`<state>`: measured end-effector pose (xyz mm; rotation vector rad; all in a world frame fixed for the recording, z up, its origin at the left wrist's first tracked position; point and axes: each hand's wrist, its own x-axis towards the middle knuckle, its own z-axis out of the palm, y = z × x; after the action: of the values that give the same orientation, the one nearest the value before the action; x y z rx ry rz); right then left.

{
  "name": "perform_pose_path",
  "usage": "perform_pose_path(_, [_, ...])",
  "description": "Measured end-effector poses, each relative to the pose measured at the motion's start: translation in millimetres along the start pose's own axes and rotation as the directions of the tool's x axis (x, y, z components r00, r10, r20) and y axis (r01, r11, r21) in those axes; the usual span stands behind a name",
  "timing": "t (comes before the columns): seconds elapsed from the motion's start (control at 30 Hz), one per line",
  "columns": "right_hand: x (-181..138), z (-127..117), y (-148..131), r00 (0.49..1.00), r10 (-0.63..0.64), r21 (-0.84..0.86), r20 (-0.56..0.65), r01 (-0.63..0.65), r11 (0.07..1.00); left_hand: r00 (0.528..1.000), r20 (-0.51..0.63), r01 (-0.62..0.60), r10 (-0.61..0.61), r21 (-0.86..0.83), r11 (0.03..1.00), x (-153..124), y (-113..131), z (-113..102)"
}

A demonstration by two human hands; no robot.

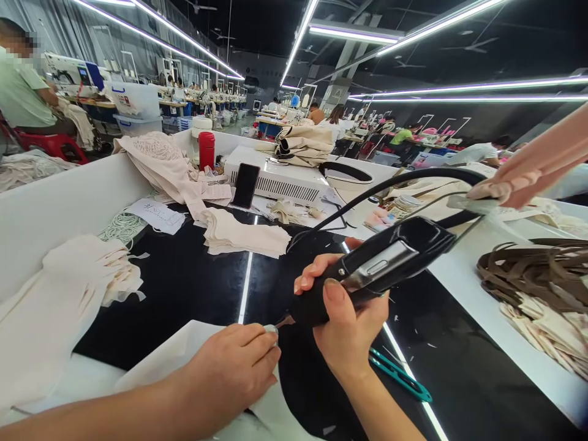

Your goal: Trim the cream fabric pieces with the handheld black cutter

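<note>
My right hand (344,331) is wrapped round the black body of a corded hot knife (381,263), thumb on its near side. Its short metal tip (285,320) points left and down at the edge of a white fabric piece (179,343). My left hand (234,367) is closed on that fabric edge, with the fingertips close to the tip. Whether the tip touches the cloth is hard to make out. Teal thread snips (399,375) lie on the black work surface (206,294) beside my right wrist.
Cream fabric pieces (248,233) are stacked ahead, with a larger pile (59,300) at left. A phone (246,185) leans against a white vented box (285,180). Brown straps (542,269) lie at right. The tool's black cord (390,180) arches up to pinkish strips (537,162). A person (27,86) sits far left.
</note>
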<state>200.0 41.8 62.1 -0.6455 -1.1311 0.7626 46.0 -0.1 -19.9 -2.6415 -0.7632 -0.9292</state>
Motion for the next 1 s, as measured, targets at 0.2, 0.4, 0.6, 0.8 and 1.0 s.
perform_pose_path(0.2, [-0.8,0.1,5.2,1.000,-0.027,0.011,0.015,0.027,1.000,1.000,-0.017,0.000,0.000,0.037,0.999,-2.6,0.1,0.6])
perform_pose_path(0.4, [-1.4,-1.2,6.4,0.999,-0.039,0.004,0.021,0.039,0.999,0.999,-0.033,0.038,-0.037,0.034,0.999,-4.7,3.3,-1.9])
perform_pose_path(0.6, [-1.3,-0.2,5.4,0.999,-0.042,0.004,0.028,0.042,0.999,0.999,-0.034,0.042,-0.041,0.028,0.999,-7.7,3.8,-1.9])
perform_pose_path(0.8, [-0.9,-0.9,6.2,0.998,-0.055,0.010,0.035,0.055,0.998,0.999,-0.006,0.036,-0.036,0.051,0.998,-7.3,4.5,-3.8])
perform_pose_path(1.0, [0.5,-0.3,6.3,0.997,-0.060,0.025,0.048,0.058,0.998,0.999,-0.021,0.030,-0.029,0.067,0.997,-7.2,3.6,-3.0])
